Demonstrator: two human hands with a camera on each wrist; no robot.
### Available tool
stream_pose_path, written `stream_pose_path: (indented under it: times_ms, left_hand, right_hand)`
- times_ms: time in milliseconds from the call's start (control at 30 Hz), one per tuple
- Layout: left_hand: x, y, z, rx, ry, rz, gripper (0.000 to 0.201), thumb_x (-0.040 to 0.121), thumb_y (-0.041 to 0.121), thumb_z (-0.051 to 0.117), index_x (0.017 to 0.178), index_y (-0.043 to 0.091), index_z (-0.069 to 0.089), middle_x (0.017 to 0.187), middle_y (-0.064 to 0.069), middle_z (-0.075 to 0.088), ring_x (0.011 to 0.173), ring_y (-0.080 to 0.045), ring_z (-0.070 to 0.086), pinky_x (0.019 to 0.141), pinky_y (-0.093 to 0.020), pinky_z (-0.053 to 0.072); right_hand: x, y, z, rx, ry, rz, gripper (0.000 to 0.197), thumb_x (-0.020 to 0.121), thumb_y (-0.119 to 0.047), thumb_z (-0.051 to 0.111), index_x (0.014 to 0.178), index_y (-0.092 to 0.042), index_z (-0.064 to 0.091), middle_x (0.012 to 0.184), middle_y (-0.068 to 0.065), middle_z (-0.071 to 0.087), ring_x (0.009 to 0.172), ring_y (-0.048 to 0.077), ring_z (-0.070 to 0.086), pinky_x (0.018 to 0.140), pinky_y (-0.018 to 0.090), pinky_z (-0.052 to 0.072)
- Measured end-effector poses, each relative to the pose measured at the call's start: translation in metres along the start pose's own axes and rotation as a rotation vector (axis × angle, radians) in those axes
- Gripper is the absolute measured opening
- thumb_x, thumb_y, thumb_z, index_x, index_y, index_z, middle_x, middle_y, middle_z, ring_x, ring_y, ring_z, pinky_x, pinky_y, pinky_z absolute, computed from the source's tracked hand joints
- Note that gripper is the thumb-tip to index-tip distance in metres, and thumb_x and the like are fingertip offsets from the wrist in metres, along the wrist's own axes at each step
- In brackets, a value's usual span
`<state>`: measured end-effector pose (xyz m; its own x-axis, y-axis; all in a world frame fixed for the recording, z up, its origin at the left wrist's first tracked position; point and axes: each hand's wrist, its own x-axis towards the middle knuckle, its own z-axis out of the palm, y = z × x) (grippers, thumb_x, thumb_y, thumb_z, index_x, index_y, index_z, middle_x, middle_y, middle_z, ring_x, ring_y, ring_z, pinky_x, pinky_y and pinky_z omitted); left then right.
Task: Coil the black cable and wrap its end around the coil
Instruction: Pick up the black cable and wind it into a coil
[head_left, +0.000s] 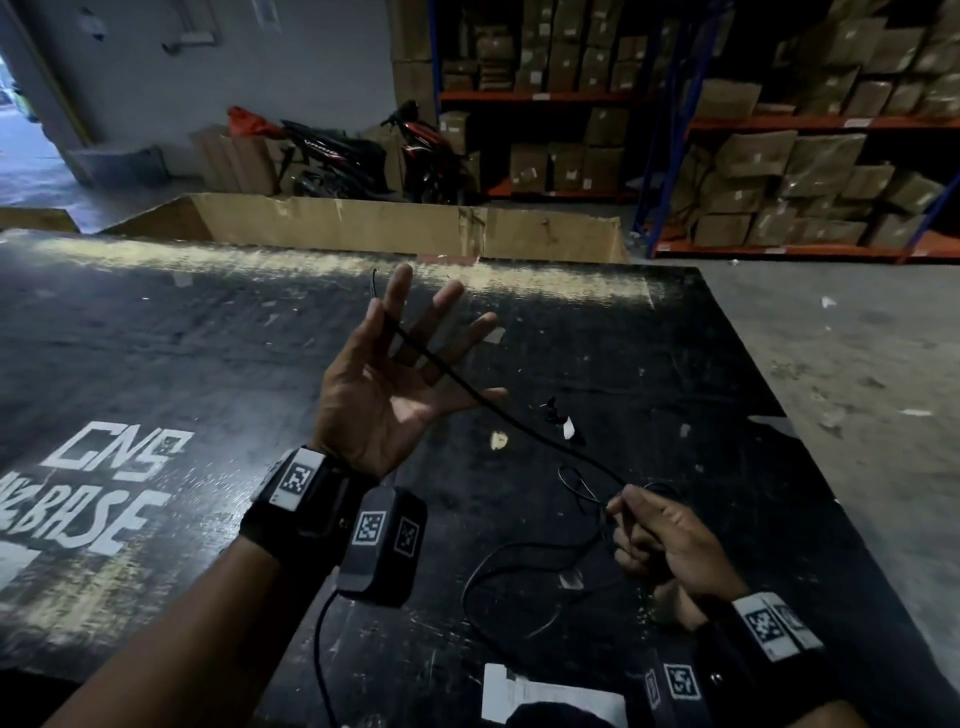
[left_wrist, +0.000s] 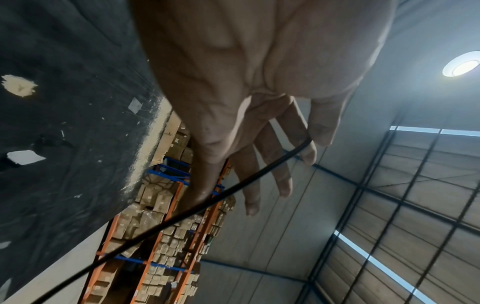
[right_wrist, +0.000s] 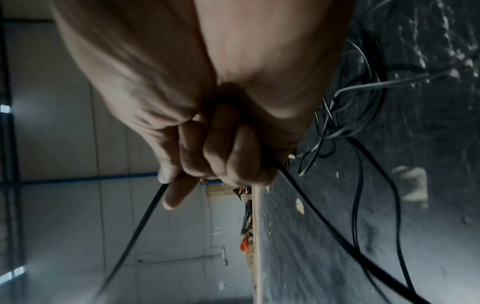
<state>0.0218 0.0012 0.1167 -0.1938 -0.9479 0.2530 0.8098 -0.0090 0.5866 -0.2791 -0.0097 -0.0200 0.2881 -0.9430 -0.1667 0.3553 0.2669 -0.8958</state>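
The black cable (head_left: 493, 410) stretches taut between my two hands above the black table (head_left: 208, 364). My left hand (head_left: 385, 307) is raised palm up with fingers spread, and its thumb and forefinger pinch the cable just below the free end, which sticks up past them. In the left wrist view the cable (left_wrist: 207, 202) leaves that pinch of the left hand (left_wrist: 311, 142) and runs down to the lower left. My right hand (head_left: 621, 506), lower and nearer, grips the cable with curled fingers. In the right wrist view the right hand (right_wrist: 171, 185) pinches the cable (right_wrist: 145, 218).
The slack of the cable lies in loose loops (head_left: 519, 551) on the table under my right hand, beside thin grey wires (right_wrist: 363, 86). A small white-tagged item (head_left: 567, 427) lies mid-table and white paper (head_left: 545, 696) at the front edge. A cardboard box (head_left: 363, 223), motorbikes and shelves stand behind.
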Motion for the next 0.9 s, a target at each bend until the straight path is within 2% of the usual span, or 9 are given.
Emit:
stream_pose_path:
  times_ms: [133, 267, 400, 467, 567, 667, 700, 800, 900]
  left_hand:
    - [-0.001, -0.008, 0.007, 0.033, 0.021, 0.0, 0.041, 0.103, 0.041, 0.039, 0.134, 0.034, 0.065, 0.144, -0.006, 0.066, 0.14, -0.041, 0.054, 0.105, -0.082, 0.032]
    - [0.001, -0.015, 0.012, -0.003, -0.066, -0.042, 0.042, 0.104, 0.04, 0.04, 0.133, 0.03, 0.068, 0.143, -0.009, 0.067, 0.14, -0.041, 0.055, 0.108, -0.081, 0.028]
    - [-0.005, -0.03, 0.015, -0.066, -0.243, -0.269, 0.039, 0.106, 0.034, 0.047, 0.139, 0.022, 0.063, 0.147, -0.015, 0.063, 0.142, -0.049, 0.049, 0.111, -0.088, 0.013]
    - [-0.013, -0.045, 0.014, -0.022, -0.294, -0.404, 0.037, 0.103, 0.034, 0.054, 0.136, 0.023, 0.067, 0.146, -0.015, 0.064, 0.141, -0.052, 0.046, 0.112, -0.086, 0.011]
    - [-0.025, -0.069, 0.009, 0.114, -0.329, -0.565, 0.039, 0.094, 0.037, 0.067, 0.131, 0.026, 0.071, 0.144, -0.012, 0.066, 0.145, -0.053, 0.024, 0.114, -0.079, 0.02]
    - [-0.031, -0.085, 0.0, 0.181, -0.232, -0.636, 0.044, 0.094, 0.035, 0.068, 0.136, 0.023, 0.068, 0.148, -0.016, 0.062, 0.143, -0.051, 0.047, 0.116, -0.08, 0.001]
    - [-0.031, -0.088, -0.002, 0.211, -0.175, -0.644, 0.045, 0.095, 0.035, 0.065, 0.139, 0.024, 0.067, 0.15, -0.015, 0.061, 0.141, -0.049, 0.05, 0.117, -0.079, 0.006]
    - [-0.027, -0.091, -0.004, 0.319, 0.01, -0.644, 0.044, 0.101, 0.036, 0.05, 0.142, 0.028, 0.062, 0.148, -0.011, 0.063, 0.137, -0.043, 0.057, 0.109, -0.064, 0.042]
    - [-0.022, -0.091, -0.008, 0.419, 0.114, -0.618, 0.041, 0.101, 0.041, 0.049, 0.139, 0.038, 0.064, 0.146, -0.003, 0.066, 0.135, -0.035, 0.061, 0.11, -0.061, 0.041]
  right_hand:
    - [0.012, 0.003, -0.005, -0.197, 0.023, 0.03, 0.035, 0.086, -0.032, 0.063, 0.093, 0.001, 0.072, 0.045, -0.005, 0.03, 0.037, 0.006, 0.026, 0.037, 0.019, 0.024]
    - [0.023, 0.004, -0.001, -0.475, 0.003, 0.042, 0.028, 0.088, -0.033, 0.066, 0.09, -0.006, 0.075, 0.047, -0.003, 0.043, 0.036, 0.006, 0.032, 0.036, 0.017, 0.025]
    - [0.042, -0.016, 0.008, -0.564, 0.093, -0.037, 0.018, 0.096, -0.016, 0.064, 0.085, -0.006, 0.073, 0.046, -0.006, 0.047, 0.034, -0.001, 0.035, 0.036, 0.012, 0.028]
    - [0.052, -0.034, 0.013, -0.571, 0.117, -0.081, 0.016, 0.094, -0.016, 0.066, 0.086, -0.006, 0.075, 0.053, 0.001, 0.053, 0.038, 0.002, 0.041, 0.038, 0.016, 0.034]
    - [0.061, -0.067, 0.028, -0.672, 0.106, -0.205, 0.014, 0.089, -0.013, 0.073, 0.094, -0.001, 0.078, 0.078, 0.007, 0.071, 0.063, 0.007, 0.063, 0.057, 0.013, 0.052]
    - [0.059, -0.099, 0.049, -0.719, 0.066, -0.296, 0.005, 0.08, -0.015, 0.081, 0.084, -0.012, 0.081, 0.08, -0.003, 0.078, 0.07, 0.001, 0.072, 0.065, 0.011, 0.053]
    - [0.056, -0.107, 0.055, -0.713, 0.04, -0.316, 0.006, 0.079, -0.015, 0.083, 0.084, -0.012, 0.081, 0.08, -0.001, 0.079, 0.072, 0.002, 0.073, 0.067, 0.013, 0.055]
    - [0.043, -0.119, 0.07, -0.78, -0.023, -0.387, 0.013, 0.076, -0.018, 0.085, 0.085, -0.01, 0.082, 0.084, 0.006, 0.081, 0.082, 0.017, 0.078, 0.076, 0.026, 0.062]
    - [0.024, -0.115, 0.085, -0.796, -0.051, -0.455, 0.01, 0.076, -0.017, 0.086, 0.083, -0.01, 0.083, 0.08, 0.004, 0.081, 0.077, 0.018, 0.078, 0.075, 0.031, 0.063]
